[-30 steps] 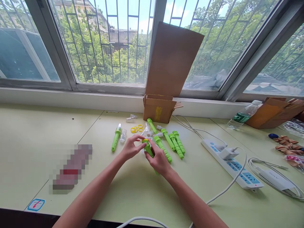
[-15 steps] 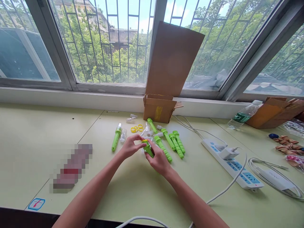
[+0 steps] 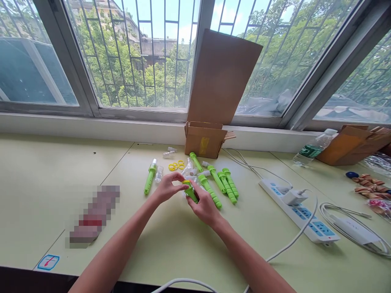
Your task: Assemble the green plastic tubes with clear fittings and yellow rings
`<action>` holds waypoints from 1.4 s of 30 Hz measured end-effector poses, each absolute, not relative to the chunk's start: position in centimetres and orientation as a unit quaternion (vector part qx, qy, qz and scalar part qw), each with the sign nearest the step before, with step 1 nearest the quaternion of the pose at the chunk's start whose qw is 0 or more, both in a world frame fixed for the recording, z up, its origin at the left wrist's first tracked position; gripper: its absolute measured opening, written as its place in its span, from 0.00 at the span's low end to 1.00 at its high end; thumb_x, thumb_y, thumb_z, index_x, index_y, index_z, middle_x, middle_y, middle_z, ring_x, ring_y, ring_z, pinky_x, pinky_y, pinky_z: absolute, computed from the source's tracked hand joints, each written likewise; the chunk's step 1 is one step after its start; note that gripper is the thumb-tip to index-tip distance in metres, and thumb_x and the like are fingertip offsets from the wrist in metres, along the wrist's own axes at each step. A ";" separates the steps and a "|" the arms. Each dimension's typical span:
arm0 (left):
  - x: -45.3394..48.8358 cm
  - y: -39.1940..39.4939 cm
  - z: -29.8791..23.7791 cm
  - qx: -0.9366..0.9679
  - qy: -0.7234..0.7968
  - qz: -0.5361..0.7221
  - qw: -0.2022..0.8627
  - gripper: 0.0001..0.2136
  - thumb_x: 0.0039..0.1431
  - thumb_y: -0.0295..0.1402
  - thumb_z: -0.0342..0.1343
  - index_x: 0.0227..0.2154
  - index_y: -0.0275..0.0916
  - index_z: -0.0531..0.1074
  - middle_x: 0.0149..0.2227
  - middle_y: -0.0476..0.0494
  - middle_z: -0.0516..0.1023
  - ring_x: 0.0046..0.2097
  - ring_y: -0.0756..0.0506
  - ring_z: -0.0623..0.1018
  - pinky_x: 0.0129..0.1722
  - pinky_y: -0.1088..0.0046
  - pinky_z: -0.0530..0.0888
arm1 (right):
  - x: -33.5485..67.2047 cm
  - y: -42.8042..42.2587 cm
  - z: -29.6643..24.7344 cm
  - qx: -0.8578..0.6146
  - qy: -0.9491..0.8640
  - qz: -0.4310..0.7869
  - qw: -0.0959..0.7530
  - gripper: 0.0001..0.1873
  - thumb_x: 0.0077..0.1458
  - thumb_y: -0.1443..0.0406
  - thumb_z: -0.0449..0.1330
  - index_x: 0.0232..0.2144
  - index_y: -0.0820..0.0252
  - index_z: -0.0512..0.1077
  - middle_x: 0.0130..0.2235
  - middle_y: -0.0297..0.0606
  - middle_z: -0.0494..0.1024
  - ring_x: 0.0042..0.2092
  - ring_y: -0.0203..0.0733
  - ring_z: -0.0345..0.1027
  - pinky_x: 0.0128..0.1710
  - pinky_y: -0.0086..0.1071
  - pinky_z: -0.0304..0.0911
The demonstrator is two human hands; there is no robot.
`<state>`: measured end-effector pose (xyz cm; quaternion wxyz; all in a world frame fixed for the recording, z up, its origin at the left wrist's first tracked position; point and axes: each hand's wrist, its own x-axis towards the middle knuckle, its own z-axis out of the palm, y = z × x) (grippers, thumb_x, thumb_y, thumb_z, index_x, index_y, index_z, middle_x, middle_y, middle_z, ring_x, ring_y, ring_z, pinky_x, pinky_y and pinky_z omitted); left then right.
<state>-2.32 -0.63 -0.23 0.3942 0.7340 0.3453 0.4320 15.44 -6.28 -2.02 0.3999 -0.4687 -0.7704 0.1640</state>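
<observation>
My right hand [image 3: 205,206] is wrapped round a green plastic tube [image 3: 190,192], which tilts with its upper end toward my left hand. At that end sits a yellow ring [image 3: 185,182], pinched by the fingers of my left hand [image 3: 169,188]. Close behind my hands lie several more green tubes with threaded collars, one of them a ribbed tube [image 3: 210,191]. To the left, a green tube with a clear tip [image 3: 149,179] lies beside a clear plastic cap [image 3: 159,174]. Loose yellow rings [image 3: 176,165] and clear plastic pieces [image 3: 188,167] lie farther back, partly hidden by my fingers.
A small cardboard box [image 3: 201,140] with a raised flap stands against the window sill. On the right are a white power strip [image 3: 299,211], a coiled cable with an adapter [image 3: 354,228] and a water bottle [image 3: 316,148]. A blurred object [image 3: 94,215] lies on the left.
</observation>
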 end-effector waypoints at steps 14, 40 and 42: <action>-2.5 -0.9 0.3 0.738 0.329 0.421 0.412 0.13 0.51 0.42 0.61 0.29 0.38 0.68 0.39 0.45 0.75 0.44 0.46 0.75 0.50 0.61 0.70 | 15.2 -6.6 -1.5 -0.469 -0.773 0.164 0.393 0.35 0.52 0.68 0.55 0.62 0.54 0.55 0.54 0.42 0.72 0.52 0.49 0.68 0.51 0.43 0.64; -2.1 -1.5 0.7 0.788 0.339 0.439 0.268 0.08 0.54 0.39 0.58 0.29 0.40 0.69 0.37 0.45 0.73 0.42 0.44 0.72 0.46 0.64 0.69 | 15.6 -6.2 -2.0 -0.465 -0.763 0.171 0.415 0.33 0.54 0.66 0.55 0.62 0.57 0.56 0.54 0.46 0.72 0.53 0.52 0.67 0.52 0.45 0.62; -2.2 -1.5 0.8 0.788 0.338 0.439 0.268 0.09 0.54 0.39 0.58 0.30 0.40 0.68 0.37 0.45 0.73 0.42 0.45 0.72 0.46 0.65 0.69 | 15.6 -6.2 -2.1 -0.462 -0.756 0.176 0.428 0.32 0.54 0.65 0.56 0.62 0.58 0.57 0.53 0.46 0.72 0.53 0.51 0.66 0.53 0.45 0.62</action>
